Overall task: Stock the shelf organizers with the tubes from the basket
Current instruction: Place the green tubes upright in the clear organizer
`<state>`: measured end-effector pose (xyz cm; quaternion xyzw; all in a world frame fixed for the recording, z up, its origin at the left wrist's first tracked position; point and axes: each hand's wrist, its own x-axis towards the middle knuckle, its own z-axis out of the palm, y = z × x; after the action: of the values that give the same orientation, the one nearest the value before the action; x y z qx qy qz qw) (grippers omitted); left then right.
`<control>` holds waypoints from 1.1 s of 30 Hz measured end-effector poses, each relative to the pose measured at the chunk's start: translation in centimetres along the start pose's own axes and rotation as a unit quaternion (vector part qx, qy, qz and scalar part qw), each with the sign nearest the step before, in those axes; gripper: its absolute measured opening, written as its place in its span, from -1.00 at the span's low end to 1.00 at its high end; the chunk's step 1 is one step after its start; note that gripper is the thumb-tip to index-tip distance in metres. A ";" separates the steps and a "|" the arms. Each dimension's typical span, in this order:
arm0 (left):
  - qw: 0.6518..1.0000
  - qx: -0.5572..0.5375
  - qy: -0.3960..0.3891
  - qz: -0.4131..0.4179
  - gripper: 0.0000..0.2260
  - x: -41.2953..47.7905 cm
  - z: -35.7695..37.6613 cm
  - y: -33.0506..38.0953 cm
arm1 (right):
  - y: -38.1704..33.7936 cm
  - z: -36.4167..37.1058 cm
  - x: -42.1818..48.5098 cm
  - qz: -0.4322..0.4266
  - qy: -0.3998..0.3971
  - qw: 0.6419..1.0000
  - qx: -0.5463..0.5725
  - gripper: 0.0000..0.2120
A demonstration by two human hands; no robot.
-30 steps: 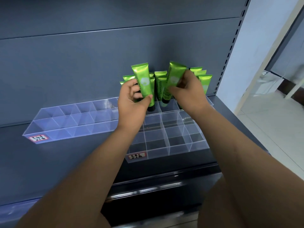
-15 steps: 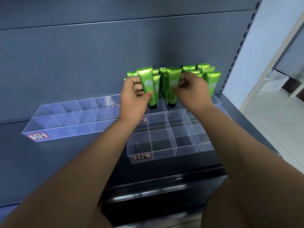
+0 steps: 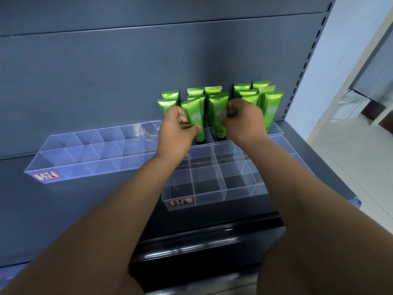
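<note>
1. The left hand (image 3: 176,128) pinches a green tube (image 3: 194,116), and the right hand (image 3: 244,122) pinches a second tube (image 3: 219,114). Both tubes stand cap-down in adjoining compartments of the right-hand organizer (image 3: 212,198), towards the back edge of the shelf (image 3: 95,213).
2. The tubes rise well above the low clear walls. If a hand lets go before the cap is seated, that tube could tip forward.
3. A knuckle brushing the standing tubes (image 3: 272,107) near the organizer's back right corner could topple several.
4. The left organizer (image 3: 85,167) lies just beside it. The basket is out of view.
</note>
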<state>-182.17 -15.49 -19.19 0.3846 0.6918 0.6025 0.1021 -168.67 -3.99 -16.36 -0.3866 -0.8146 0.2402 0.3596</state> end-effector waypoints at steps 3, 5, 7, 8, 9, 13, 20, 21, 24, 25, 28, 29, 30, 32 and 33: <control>1.000 0.005 -0.010 0.004 -0.59 0.0 0.1 0.0 | 0.2 0.1 -0.1 0.014 -0.001 1.000 0.011 -0.89; 1.000 0.005 -0.013 0.005 -0.58 0.0 0.2 -0.1 | 0.3 0.0 -0.2 0.018 -0.005 1.000 0.018 -0.87; 1.000 -0.002 -0.018 -0.001 -0.58 0.0 0.3 0.0 | 0.3 -0.1 -0.4 0.017 -0.010 1.000 0.008 -0.87; 1.000 -0.004 -0.021 -0.003 -0.59 0.0 0.4 0.0 | 0.4 -0.1 -0.5 0.015 -0.012 1.000 -0.001 -0.89; 1.000 -0.001 -0.022 -0.005 -0.59 0.0 0.5 -0.1 | 0.4 -0.2 -0.6 0.016 -0.014 1.000 -0.006 -0.91; 0.999 0.021 -0.025 -0.005 -0.60 -0.1 0.4 -0.1 | 0.8 -0.4 -0.7 0.026 -0.021 0.999 -0.002 -0.89; 0.999 0.039 -0.015 -0.004 -0.64 -0.2 0.3 0.1 | 1.4 -0.6 -0.6 0.047 -0.005 0.998 0.028 -0.74; 0.999 0.040 -0.014 -0.003 -0.65 -0.2 0.4 0.1 | 1.5 -0.5 -0.6 0.050 -0.002 0.998 0.033 -0.75; 0.999 0.049 -0.009 0.001 -0.66 -0.1 0.4 0.1 | 1.7 -0.4 -0.5 0.051 0.001 0.998 0.041 -0.77; 0.999 0.052 -0.007 0.003 -0.65 -0.2 0.4 0.1 | 1.7 -0.4 -0.5 0.050 0.000 0.998 0.040 -0.78; 0.998 0.056 0.002 0.002 -0.62 -0.2 0.5 0.1 | 1.5 -0.3 -0.5 0.049 -0.007 0.998 0.029 -0.78; 0.998 0.057 0.004 -0.001 -0.63 -0.2 0.4 0.1 | 1.4 -0.3 -0.5 0.048 -0.007 0.998 0.026 -0.77; 0.998 0.059 0.004 -0.005 -0.64 -0.2 0.5 0.1 | 1.3 -0.3 -0.5 0.049 -0.008 0.998 0.025 -0.77; 0.998 0.064 0.001 -0.008 -0.69 -0.2 0.5 0.0 | 1.2 -0.2 -0.5 0.052 -0.009 0.998 0.024 -0.77; 0.998 0.068 -0.002 -0.008 -0.71 -0.2 0.5 0.0 | 1.2 -0.2 -0.5 0.055 -0.008 0.998 0.024 -0.77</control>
<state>-181.75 -15.22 -19.41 0.3863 0.7340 0.5525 0.0821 -167.74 -3.70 -17.25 -0.4201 -0.7890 0.2824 0.3482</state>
